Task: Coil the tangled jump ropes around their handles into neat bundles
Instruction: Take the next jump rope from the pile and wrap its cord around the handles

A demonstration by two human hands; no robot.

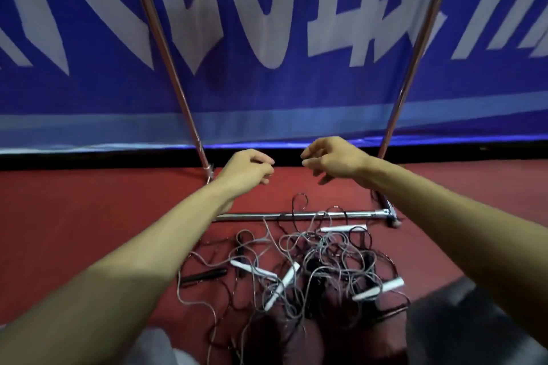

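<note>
A blue banner (267,92) with large white letters fills the back. It ends low in a paler blue band (267,124), with a black strip (89,161) beneath it where it meets the floor. The floor (74,201) is dull red and smooth. A shiny left pole (166,47) and right pole (415,47) slant up in front of the banner. A metal bar (252,217) lies flat on the floor between their feet. The light is soft and even.
</note>
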